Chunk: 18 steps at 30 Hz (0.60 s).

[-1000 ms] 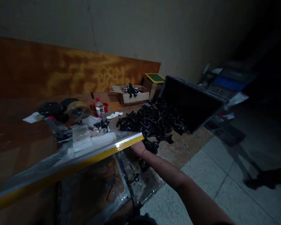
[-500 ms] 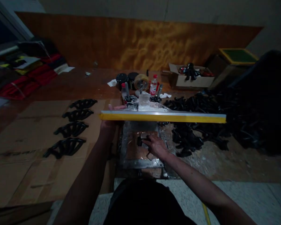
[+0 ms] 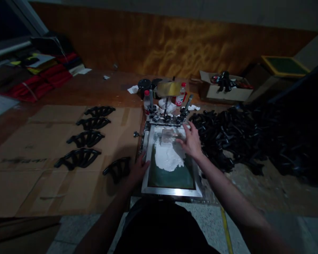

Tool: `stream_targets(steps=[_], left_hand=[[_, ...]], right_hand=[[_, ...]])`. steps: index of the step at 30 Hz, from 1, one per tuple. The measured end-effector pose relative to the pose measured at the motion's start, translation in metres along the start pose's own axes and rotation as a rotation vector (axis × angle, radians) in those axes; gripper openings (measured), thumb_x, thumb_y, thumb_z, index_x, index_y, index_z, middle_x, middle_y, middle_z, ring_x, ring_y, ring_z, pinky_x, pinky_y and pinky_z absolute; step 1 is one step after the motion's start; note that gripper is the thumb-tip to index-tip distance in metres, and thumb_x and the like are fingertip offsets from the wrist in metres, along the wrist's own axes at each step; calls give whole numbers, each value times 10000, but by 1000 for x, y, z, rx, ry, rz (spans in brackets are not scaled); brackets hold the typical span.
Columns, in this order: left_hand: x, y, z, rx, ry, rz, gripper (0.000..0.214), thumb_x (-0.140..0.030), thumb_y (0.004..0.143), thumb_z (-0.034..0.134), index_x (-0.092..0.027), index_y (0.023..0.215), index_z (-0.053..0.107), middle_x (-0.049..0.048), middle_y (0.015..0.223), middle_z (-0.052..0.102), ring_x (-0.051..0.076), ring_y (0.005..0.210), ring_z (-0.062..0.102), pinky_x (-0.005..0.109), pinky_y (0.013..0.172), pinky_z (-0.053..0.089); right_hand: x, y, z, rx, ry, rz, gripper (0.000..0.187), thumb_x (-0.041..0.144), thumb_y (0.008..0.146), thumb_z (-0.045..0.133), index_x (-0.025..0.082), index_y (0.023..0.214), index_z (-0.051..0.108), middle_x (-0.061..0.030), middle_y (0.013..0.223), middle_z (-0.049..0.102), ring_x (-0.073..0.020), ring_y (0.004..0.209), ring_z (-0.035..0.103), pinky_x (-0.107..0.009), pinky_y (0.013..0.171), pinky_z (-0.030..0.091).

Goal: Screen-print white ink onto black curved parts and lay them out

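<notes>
A silkscreen with a metal frame lies flat in front of me, with a pool of white ink on its green mesh. A translucent rectangular scraper sits at the far end of the ink. My right hand reaches over the screen's right side, thumb and fingers apart, close to the scraper; contact is unclear. At the frame's left edge, my left hand rests with its fingers stretched out. Just left of it, a black ribbed part lies on the cardboard.
Several black ribbed parts form a column on the cardboard sheet. A heap of black parts lies to the right. Behind the screen are clamps, bottles and a tape roll. An open carton stands farther back.
The screen has swung down from its raised position to flat, covering the base. My right hand has left the small black piece under it and moved up over the screen. My left hand has come down.
</notes>
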State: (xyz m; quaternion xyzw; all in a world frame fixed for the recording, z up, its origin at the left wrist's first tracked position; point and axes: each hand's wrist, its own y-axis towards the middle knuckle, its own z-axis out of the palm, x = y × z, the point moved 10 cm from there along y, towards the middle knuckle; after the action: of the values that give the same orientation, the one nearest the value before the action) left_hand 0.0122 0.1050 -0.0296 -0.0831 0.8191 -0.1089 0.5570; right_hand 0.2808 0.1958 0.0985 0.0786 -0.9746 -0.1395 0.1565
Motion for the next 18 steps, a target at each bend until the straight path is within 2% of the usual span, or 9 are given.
stream_targets(steps=[1,3,6,8,11,13,16,18], left_hand=[[7,3,3,8,-7,-19,776,-502,848,594,-135,1503,399,113,983,741,264,893,693,403,821,551],[15,7,5,16,-35,-41,779,-495,838,618,-143,1500,406,128,1031,738,284,942,690,408,834,547],[21,8,6,34,-70,-55,757,-508,840,617,-154,1482,431,137,1094,728,294,980,690,395,833,548],[24,8,7,51,-74,-56,744,-510,850,597,-145,1477,434,137,1123,719,289,997,688,384,846,544],[27,8,10,73,-57,-74,746,-491,869,561,-113,1492,400,143,1097,717,289,987,687,394,846,541],[24,8,10,71,-61,-67,723,-471,874,552,-106,1482,412,153,1124,708,293,1024,676,400,871,535],[14,7,5,25,-65,-31,676,-449,856,575,-95,1424,481,166,1162,698,297,1065,661,403,910,523],[10,6,4,20,-60,-33,683,-449,846,582,-81,1414,486,163,1101,715,292,982,683,407,869,536]], right_hand=[[24,7,8,50,-27,-65,626,291,855,649,121,1428,464,-209,1506,396,-353,1310,426,-462,1029,423],[57,10,33,239,-79,-135,461,238,866,612,120,1308,558,-198,1350,551,-339,1200,504,-442,970,445],[73,-16,63,490,-104,-186,220,165,881,537,144,1059,664,-135,1055,682,-280,1013,595,-357,852,472],[78,-42,67,569,-78,-294,195,139,877,528,155,1002,677,-112,1021,692,-245,976,608,-317,815,467],[89,-76,60,657,8,-559,227,95,852,528,168,1006,680,-88,1027,696,-211,988,606,-288,815,449],[91,-82,55,682,52,-624,230,87,813,556,187,974,687,-64,997,703,-201,967,612,-277,790,443],[85,-69,53,595,56,-522,174,130,816,580,193,932,694,-64,961,705,-216,945,615,-291,778,446],[83,-70,56,521,46,-485,201,153,855,557,171,1001,694,-98,1021,704,-236,974,609,-320,810,457]])
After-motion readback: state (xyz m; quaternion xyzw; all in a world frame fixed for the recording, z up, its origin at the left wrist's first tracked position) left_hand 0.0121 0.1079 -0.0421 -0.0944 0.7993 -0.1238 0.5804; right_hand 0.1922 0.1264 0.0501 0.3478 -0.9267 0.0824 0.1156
